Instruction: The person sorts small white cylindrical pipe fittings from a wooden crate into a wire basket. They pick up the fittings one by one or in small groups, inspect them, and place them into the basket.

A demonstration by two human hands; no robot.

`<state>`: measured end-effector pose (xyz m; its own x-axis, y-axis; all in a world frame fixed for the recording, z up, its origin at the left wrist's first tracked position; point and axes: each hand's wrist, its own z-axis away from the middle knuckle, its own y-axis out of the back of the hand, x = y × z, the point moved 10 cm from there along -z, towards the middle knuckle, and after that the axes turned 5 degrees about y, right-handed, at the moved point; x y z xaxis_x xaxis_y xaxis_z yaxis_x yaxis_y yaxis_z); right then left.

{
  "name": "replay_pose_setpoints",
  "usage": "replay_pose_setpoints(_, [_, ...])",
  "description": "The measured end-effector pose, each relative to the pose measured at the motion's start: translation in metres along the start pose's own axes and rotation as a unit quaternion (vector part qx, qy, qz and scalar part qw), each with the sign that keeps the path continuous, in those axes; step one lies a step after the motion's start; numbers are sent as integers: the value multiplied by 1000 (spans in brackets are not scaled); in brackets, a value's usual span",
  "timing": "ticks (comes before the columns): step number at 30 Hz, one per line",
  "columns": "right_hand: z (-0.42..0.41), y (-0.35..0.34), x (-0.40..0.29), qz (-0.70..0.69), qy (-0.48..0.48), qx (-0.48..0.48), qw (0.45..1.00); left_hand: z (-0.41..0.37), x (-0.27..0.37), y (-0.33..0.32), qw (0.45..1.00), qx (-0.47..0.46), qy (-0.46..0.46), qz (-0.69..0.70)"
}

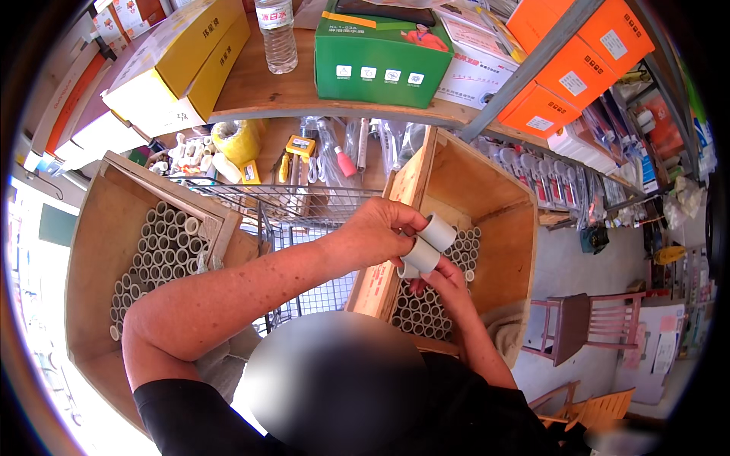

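Observation:
Above the right wooden box [485, 239], both my hands are on several short pale grey plastic pipe pieces [421, 255]. My left hand [379, 231] grips them from the left, fingers at their open ends. From below, my right hand [447, 285] supports them with its fingertips. Beneath, rows of similar pipe pieces [422, 310] stand on end in the right box. The left wooden box [85, 273] also contains many upright pipe pieces [165, 245]; my left forearm passes in front of part of it.
A black wire basket [319, 196] lies between the boxes. Behind, a wooden shelf [239, 94] bears a water bottle [276, 40], a green carton [379, 62] and yellow cartons [188, 51]. A slanting grey post [530, 71] crosses the upper right. A chair [587, 328] stands at right.

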<state>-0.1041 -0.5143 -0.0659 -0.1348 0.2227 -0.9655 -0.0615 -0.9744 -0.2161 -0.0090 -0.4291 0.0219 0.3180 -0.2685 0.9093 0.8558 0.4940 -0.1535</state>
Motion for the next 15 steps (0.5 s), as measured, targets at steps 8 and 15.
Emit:
replay_pose_setpoints(8, [-2,19,2,-6,-4,69,998,0,-2,-1,1000,1,5,-7])
replay_pose_setpoints(15, [-2,25,-3,5,-4,105,994,-1,-3,-2,1000,-4,5,-2])
